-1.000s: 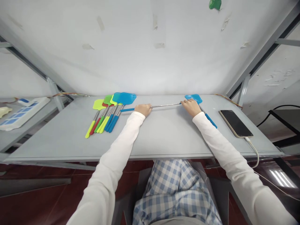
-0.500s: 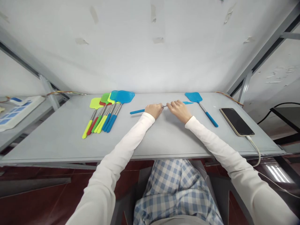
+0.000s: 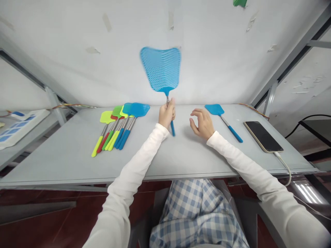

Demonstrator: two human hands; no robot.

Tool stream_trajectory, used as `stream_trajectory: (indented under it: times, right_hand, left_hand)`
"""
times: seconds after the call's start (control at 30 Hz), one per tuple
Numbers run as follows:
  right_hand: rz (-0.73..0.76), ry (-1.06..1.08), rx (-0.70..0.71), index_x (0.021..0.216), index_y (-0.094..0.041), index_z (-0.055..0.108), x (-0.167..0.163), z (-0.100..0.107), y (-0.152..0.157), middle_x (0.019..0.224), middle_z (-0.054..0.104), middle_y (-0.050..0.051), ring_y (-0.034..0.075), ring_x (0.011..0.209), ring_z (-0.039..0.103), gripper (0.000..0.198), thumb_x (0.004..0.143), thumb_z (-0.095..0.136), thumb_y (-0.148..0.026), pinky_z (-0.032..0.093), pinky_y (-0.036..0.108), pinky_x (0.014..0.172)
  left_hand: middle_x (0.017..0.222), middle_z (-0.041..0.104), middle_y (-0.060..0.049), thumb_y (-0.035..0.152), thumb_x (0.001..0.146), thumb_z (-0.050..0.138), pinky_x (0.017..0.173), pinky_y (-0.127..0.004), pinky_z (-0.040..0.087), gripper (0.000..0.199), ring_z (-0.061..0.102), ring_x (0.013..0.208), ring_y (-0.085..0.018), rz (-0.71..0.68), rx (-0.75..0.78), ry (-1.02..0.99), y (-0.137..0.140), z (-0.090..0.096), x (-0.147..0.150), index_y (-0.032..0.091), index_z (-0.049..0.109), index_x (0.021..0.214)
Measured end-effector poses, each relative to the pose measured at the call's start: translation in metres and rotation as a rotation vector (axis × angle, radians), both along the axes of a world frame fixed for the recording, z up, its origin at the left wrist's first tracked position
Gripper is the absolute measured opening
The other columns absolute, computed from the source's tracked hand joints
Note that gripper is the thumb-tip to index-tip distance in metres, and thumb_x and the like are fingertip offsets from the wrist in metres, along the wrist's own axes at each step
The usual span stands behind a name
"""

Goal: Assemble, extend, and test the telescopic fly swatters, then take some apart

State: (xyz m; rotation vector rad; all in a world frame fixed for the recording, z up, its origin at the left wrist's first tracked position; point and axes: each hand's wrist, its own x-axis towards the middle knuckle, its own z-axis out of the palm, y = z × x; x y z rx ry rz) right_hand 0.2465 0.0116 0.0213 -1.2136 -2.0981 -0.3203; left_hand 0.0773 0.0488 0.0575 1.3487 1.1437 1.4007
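My left hand [image 3: 167, 113] is wrapped round the metal shaft of a blue fly swatter [image 3: 162, 69]. Its perforated head points up in front of the wall, and the blue handle sticks out below my fist. To the right, my right hand [image 3: 202, 123] holds nothing, its fingers curved and apart from the thumb, just above the table. Beyond it, a second blue fly swatter [image 3: 231, 132] lies with its handle slanting toward me. On the left, several fly swatters [image 3: 111, 132] in yellow, red, green and blue lie overlapping in a row, heads toward the wall.
A phone [image 3: 263, 136] with a white charging cable [image 3: 286, 167] lies at the right of the grey table [image 3: 64, 165]. Metal frame posts stand at both sides. On a surface at the far left sits a white power strip [image 3: 24, 127].
The blue swatter has turned from lying sideways between both hands to standing head up in my left hand. My right hand has let go of it and opened.
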Motion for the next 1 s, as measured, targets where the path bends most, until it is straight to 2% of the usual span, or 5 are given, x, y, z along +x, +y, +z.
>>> stream_trajectory:
  times: [0.23, 0.47, 0.67, 0.83, 1.0]
  right_hand:
    - [0.076, -0.076, -0.404, 0.084, -0.019, 0.057, -0.007, -0.015, 0.001, 0.079, 0.064, 0.003, 0.016, 0.075, 0.056, 0.033, 0.093, 0.040, -0.046, 0.032, 0.028, 0.075]
    - [-0.135, -0.135, -0.581, 0.087, -0.019, 0.060, -0.005, -0.017, 0.003, 0.074, 0.068, 0.004, 0.016, 0.068, 0.061, 0.033, 0.094, 0.037, -0.041, 0.031, 0.026, 0.066]
    - [-0.500, -0.215, -0.657, 0.095, -0.013, 0.065, 0.024, -0.010, 0.008, 0.093, 0.071, 0.016, 0.024, 0.087, 0.066, 0.039, 0.094, 0.033, -0.035, 0.037, 0.031, 0.073]
    - [-0.615, -0.239, -0.675, 0.100, -0.013, 0.067, 0.050, -0.012, 0.005, 0.103, 0.068, 0.019, 0.030, 0.102, 0.061, 0.044, 0.093, 0.033, -0.039, 0.041, 0.037, 0.080]
    - [-0.748, -0.253, -0.554, 0.102, -0.007, 0.065, 0.072, -0.019, -0.007, 0.117, 0.057, 0.026, 0.037, 0.112, 0.049, 0.041, 0.089, 0.039, -0.035, 0.040, 0.048, 0.084]
  left_hand:
    - [0.062, 0.050, 0.002, 0.066, 0.086, 0.037, 0.072, -0.023, 0.049, 0.052, 0.057, 0.065, -0.008, -0.259, -0.273, -0.328, 0.011, -0.039, 0.014, 0.020, 0.039, 0.062]
    - [0.099, 0.067, -0.013, 0.061, 0.090, 0.028, 0.079, -0.029, 0.050, 0.060, 0.062, 0.089, -0.017, -0.237, -0.332, 0.210, 0.026, -0.062, 0.002, 0.013, 0.064, 0.090]
    - [0.123, 0.057, -0.021, 0.023, 0.086, 0.040, 0.103, -0.044, 0.035, 0.038, 0.046, 0.122, -0.031, 0.292, -0.058, 1.133, 0.026, -0.058, -0.036, 0.009, 0.061, 0.115]
    - [0.145, 0.033, -0.029, 0.012, 0.085, 0.030, 0.102, -0.058, 0.028, 0.057, 0.031, 0.135, -0.037, 0.679, -0.205, 1.157, 0.032, -0.066, -0.063, 0.004, 0.033, 0.141]
    - [0.127, 0.049, -0.034, 0.011, 0.087, 0.018, 0.087, -0.062, 0.037, 0.055, 0.048, 0.120, -0.038, 0.708, -0.345, 1.031, 0.034, -0.065, -0.098, 0.004, 0.036, 0.138]
